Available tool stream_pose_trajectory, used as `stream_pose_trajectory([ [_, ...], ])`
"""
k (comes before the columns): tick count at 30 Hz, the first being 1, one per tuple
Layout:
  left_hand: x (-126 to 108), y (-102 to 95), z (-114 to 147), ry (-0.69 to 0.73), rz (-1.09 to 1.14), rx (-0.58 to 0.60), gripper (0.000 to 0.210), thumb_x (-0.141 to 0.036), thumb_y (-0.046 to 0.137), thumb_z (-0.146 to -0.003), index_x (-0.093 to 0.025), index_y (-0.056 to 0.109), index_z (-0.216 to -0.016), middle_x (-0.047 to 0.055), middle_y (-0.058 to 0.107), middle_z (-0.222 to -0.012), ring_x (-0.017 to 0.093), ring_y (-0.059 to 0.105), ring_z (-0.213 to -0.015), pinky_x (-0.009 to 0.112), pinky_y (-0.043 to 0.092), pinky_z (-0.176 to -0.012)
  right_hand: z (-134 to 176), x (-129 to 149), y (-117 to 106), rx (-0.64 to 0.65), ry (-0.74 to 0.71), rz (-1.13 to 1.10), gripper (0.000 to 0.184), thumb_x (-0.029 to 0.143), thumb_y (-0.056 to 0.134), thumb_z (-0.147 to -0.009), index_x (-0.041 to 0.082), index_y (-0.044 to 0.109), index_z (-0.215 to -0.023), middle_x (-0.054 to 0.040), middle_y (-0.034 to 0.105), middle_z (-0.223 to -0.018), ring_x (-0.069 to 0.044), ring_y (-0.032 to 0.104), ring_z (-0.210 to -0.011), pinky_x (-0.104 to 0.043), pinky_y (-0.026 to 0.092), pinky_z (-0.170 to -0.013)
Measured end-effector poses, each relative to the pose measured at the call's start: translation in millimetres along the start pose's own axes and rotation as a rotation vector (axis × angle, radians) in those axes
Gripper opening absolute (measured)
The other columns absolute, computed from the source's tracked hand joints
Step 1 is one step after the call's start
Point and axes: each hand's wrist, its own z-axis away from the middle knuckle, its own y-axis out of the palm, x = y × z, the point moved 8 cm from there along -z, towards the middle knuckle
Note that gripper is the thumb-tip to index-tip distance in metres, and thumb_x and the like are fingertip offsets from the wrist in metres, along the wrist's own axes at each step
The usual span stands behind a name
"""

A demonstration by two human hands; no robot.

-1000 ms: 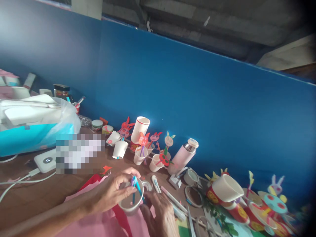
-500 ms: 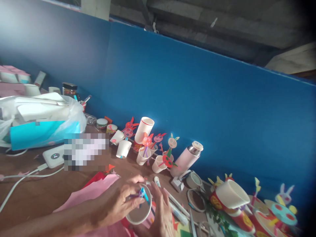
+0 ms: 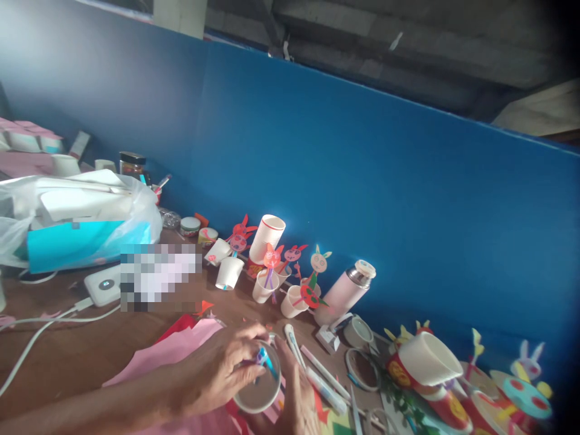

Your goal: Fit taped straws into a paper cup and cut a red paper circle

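I'm seeing one paper cup [image 3: 258, 394] sitting between two hands: the left hand [image 3: 238, 359] is pinching straws [image 3: 269, 364] at its mouth; the right hand [image 3: 295, 389] is curving along its right side, grip unclear. Beyond, one thermos [image 3: 345, 294] is standing.

From my head, facing forward and down, my hands [image 3: 238, 365] close at six o'clock, blue partition [image 3: 317, 163] at twelve.
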Motion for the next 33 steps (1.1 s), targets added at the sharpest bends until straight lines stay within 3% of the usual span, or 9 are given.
stream_pose_trajectory([
  [9, -11.4, -2.9, -1.2, -0.006, -0.112, 0.053, 0.024, -0.013, 0.048, -0.083, -0.024, 0.066, -0.094, 0.002, 0.059, -0.098, 0.015, 0.059, -0.085, 0.021, 0.044, -0.075, 3.6, 5.8, 1.6, -0.034, -0.080, -0.002, 0.095, 0.053, 0.066, -0.071, 0.014, 0.017, -0.143, -0.0182, 0.064, -0.112, -0.038, 0.061, -0.102, -0.047, 0.056, -0.076],
  [15, -5.7, 0.2, -2.8, -0.088, -0.107, 0.112, 0.019, -0.009, 0.053, -0.075, -0.020, 0.067, -0.080, 0.000, 0.061, -0.089, 0.013, 0.060, -0.078, 0.019, 0.044, -0.067, 7.2, 8.3, 1.4, -0.064, -0.082, 0.025, 0.085, 0.050, 0.061, -0.076, 0.020, 0.019, -0.143, -0.0150, 0.066, -0.107, -0.036, 0.067, -0.090, -0.044, 0.057, -0.065],
  [19, 1.3, -1.0, -3.5, -0.131, -0.073, 0.103, 0.014, -0.011, 0.056, -0.072, -0.019, 0.067, -0.070, -0.001, 0.063, -0.097, 0.014, 0.061, -0.082, 0.020, 0.044, -0.070, 5.1, 11.3, 0.4, -0.062, -0.092, -0.012, 0.086, 0.047, 0.064, -0.074, 0.018, 0.020, -0.143, -0.0151, 0.067, -0.104, -0.035, 0.068, -0.085, -0.042, 0.058, -0.062],
  [25, 6.9, -2.2, -5.4, -0.133, 0.080, 0.182, 0.021, -0.012, 0.061, -0.070, -0.024, 0.072, -0.083, -0.001, 0.063, -0.099, 0.015, 0.060, -0.090, 0.022, 0.044, -0.081, -1.5, 14.9, 1.6, -0.041, -0.095, -0.132, 0.084, 0.053, 0.062, -0.073, 0.019, 0.024, -0.139, -0.0136, 0.066, -0.109, -0.030, 0.068, -0.088, -0.034, 0.058, -0.063],
  [33, 12.8, 0.0, -7.1, -0.170, 0.086, 0.216, 0.021, -0.014, 0.059, -0.072, -0.024, 0.071, -0.086, -0.001, 0.066, -0.094, 0.016, 0.061, -0.086, 0.022, 0.044, -0.077, 3.4, 13.1, 4.1, -0.039, -0.087, -0.062, 0.092, 0.054, 0.065, -0.070, 0.019, 0.019, -0.141, -0.0155, 0.066, -0.108, -0.034, 0.067, -0.089, -0.040, 0.058, -0.064],
])
